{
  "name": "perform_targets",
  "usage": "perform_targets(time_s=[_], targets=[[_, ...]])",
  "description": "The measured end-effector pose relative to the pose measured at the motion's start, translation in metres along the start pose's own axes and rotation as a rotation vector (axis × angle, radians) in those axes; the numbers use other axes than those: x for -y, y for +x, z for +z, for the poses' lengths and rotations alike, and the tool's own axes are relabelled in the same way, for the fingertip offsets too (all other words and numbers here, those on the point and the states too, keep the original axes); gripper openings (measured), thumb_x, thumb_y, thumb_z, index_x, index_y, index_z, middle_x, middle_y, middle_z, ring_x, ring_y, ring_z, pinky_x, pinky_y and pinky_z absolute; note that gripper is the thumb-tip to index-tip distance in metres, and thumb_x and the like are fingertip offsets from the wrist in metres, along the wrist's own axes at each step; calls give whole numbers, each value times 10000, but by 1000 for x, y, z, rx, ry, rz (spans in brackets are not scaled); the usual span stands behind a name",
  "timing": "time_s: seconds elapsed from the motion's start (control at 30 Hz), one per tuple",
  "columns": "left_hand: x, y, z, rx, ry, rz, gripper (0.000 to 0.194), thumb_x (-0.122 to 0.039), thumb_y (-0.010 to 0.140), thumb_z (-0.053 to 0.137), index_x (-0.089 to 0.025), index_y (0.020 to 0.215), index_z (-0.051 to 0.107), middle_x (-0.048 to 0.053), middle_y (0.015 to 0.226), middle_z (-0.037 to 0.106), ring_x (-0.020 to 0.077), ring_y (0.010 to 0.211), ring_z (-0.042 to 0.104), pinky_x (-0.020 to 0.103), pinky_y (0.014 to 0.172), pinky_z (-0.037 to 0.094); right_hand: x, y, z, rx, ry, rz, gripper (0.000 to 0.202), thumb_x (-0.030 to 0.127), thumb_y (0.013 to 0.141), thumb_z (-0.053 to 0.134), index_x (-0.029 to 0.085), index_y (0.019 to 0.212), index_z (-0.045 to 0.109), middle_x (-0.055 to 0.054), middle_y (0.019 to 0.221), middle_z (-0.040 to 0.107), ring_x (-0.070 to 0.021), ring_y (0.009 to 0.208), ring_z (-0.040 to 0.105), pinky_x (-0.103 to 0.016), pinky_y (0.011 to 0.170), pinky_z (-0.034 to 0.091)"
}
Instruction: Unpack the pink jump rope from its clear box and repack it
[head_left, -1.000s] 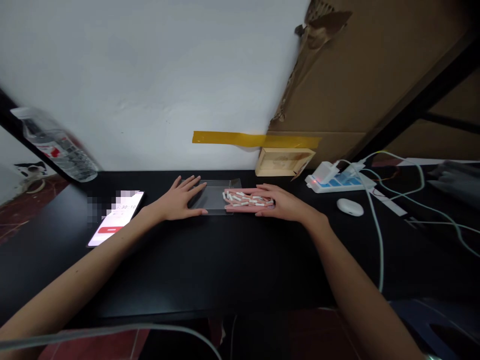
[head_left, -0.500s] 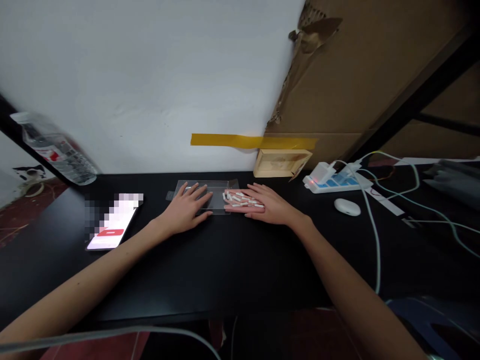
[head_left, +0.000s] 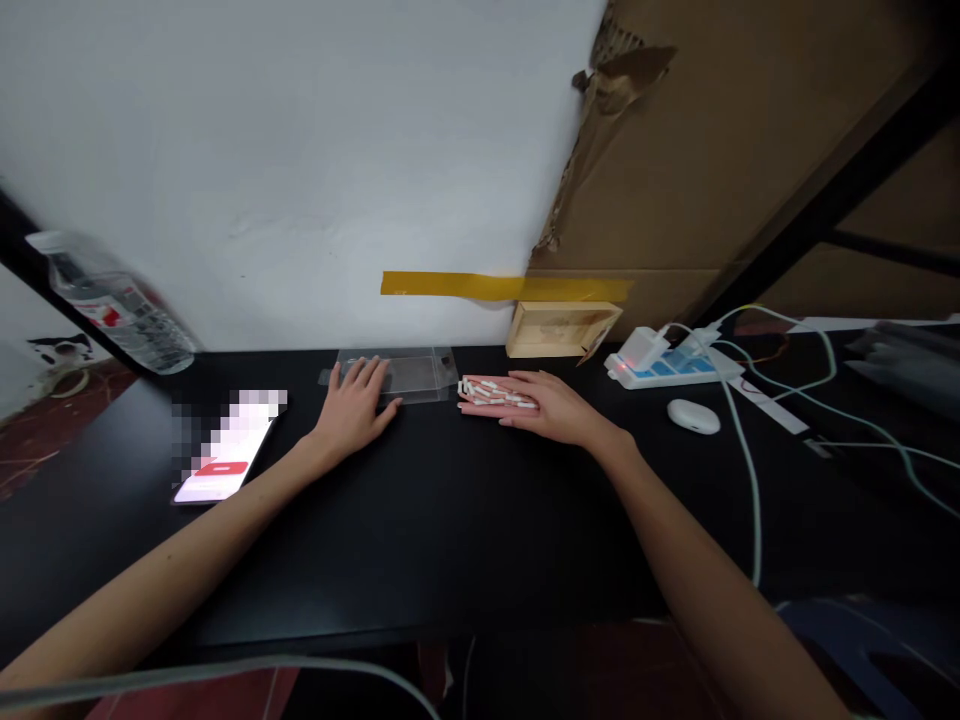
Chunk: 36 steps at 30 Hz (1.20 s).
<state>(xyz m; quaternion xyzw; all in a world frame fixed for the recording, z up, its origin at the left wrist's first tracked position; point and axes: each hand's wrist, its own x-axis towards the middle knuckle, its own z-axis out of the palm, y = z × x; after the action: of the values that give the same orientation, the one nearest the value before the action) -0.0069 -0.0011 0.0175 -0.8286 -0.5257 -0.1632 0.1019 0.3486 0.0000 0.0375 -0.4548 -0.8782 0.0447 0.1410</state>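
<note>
My left hand (head_left: 350,408) lies with fingers spread on the left part of a clear plastic box (head_left: 412,375), its thumb off the near edge. The box is flat on the desk, close to the wall. To its right, my right hand (head_left: 561,408) holds the right end of a flat pink thing (head_left: 480,410) covered with several short white pieces. Its fingers are along the far edge and its thumb along the near edge. A small gap separates the pink thing from the clear box.
A shallow wooden box (head_left: 562,328) leans at the back under yellow tape (head_left: 465,284). At right are a power strip (head_left: 675,370) with cables and a white earbud case (head_left: 694,416). A phone (head_left: 229,460) and a plastic bottle (head_left: 124,310) are at left. The black desk (head_left: 420,540) spans below.
The clear box has shifted left and away from me with my left hand, parting from the pink thing. My right hand and the pink thing have moved slightly right and farther back.
</note>
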Motion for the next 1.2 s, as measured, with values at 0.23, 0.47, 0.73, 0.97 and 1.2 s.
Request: perform_targets(time_s=[0.23,0.47,0.73,0.97,1.2], targets=[[8,2,-2,-82,-12,-173,619,-558,957,419,-215,1467,344,219,1497,441,487,1421,313,753,1089,227,2,-1,-4,-11,61,15,676,429,801,751,333,1435,536,-79,1372,624,-372,1319,513,-594,1098,407],[22,2,3,-54,-34,-138,421,-423,1006,381,-175,1330,483,196,1394,513,435,1382,389,601,1030,446,-3,-2,2,-16,139,18,677,371,759,790,268,1391,569,-97,1411,596,-326,1300,558,-525,1107,446],[31,18,4,-39,-216,65,393,-340,1038,332,-141,1265,585,156,1354,603,289,1290,553,487,1124,410,20,2,7,-18,120,-86,702,377,775,782,312,1433,547,-79,1417,598,-326,1291,569,-520,1084,470],[27,22,9,122,-313,149,587,-487,1054,253,-143,1508,398,148,1625,302,301,1521,223,542,1220,196,48,12,32,-91,132,-189,632,436,869,686,277,1457,517,-118,1478,541,-331,1372,487,-574,1137,393],[3,12,-15,-28,-413,209,515,-462,1057,317,-129,1401,506,169,1479,490,281,1396,441,474,1169,348,53,14,35,-128,174,-158,739,602,912,593,222,1520,415,-163,1600,367,-348,1493,313,-599,1190,312]])
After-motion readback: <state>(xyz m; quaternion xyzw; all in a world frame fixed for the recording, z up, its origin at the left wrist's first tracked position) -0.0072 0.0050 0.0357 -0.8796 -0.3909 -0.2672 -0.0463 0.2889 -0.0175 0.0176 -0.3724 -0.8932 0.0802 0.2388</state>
